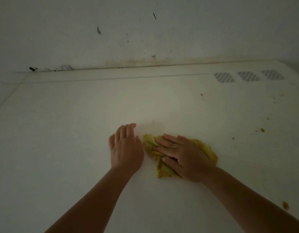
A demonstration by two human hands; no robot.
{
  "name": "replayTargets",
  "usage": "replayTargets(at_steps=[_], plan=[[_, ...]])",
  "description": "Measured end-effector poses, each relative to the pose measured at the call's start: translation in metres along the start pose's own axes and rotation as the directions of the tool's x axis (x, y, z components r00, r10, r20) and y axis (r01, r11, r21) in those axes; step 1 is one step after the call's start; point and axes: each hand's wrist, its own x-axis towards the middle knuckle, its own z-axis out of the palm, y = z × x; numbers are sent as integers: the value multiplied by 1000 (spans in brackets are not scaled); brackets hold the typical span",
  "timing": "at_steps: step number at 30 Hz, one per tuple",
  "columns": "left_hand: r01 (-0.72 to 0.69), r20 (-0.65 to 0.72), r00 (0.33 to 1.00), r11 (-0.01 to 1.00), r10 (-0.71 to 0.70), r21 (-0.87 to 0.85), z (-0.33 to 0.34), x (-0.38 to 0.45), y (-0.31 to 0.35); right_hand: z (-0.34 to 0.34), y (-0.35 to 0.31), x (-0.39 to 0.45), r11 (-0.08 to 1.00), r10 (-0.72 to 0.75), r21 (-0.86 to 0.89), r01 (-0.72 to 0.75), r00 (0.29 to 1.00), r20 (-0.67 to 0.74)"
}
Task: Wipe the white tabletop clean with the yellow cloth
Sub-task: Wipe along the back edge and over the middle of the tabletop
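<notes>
Right hand [182, 157], fingers spread, presses yellow cloth [163, 170] flat at tabletop [78, 132] centre for wiping. Left hand [126, 148] at cloth's 9 o'clock, fingers together, probably bracing. Brown crumbs [262, 130] at 3 o'clock remain.

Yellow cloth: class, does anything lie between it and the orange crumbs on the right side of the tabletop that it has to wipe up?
Nothing visible does. The yellow cloth lies flat under the right hand, and bare white tabletop runs from it to the orange crumbs. The left hand rests on the opposite side, clear of that path.
</notes>
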Motion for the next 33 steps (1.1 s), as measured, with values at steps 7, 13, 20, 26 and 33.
replayTargets(at_steps=[7,13,20,26,33], plan=[[146,-28,989,988,-147,-46,29,62,25,-20,51,70,1000,-20,18,21,1000,-17],[165,-26,986,984,-163,63,41,85,27,-29,93,133,1000,-10,21,11,999,-43],[136,-56,990,982,-129,134,57,122,33,-40,135,213,999,31,-6,-32,994,-109],[127,-43,992,978,-122,166,61,157,37,-43,161,262,994,86,-61,-96,986,-146],[118,-25,993,980,-115,162,63,164,32,-47,184,290,968,226,-57,-243,950,-216]])
